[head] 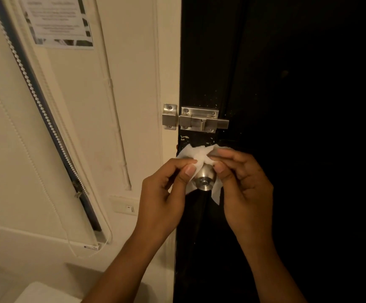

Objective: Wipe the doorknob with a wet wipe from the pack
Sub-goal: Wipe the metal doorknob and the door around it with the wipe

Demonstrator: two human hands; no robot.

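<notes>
Interior of a rented or shared room, at its entrance: dark door (287,84) with steel slide bolt (196,119) and round doorknob (204,179); cream wall carrying a printed notice (59,20), light switch (125,207), and window blind (46,119).

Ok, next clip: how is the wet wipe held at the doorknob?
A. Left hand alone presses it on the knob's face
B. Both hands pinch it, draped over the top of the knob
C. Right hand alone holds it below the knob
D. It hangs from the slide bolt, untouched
B: the left hand and right hand each pinch the wet wipe, which drapes over the top of the doorknob, leaving its face bare.
</notes>
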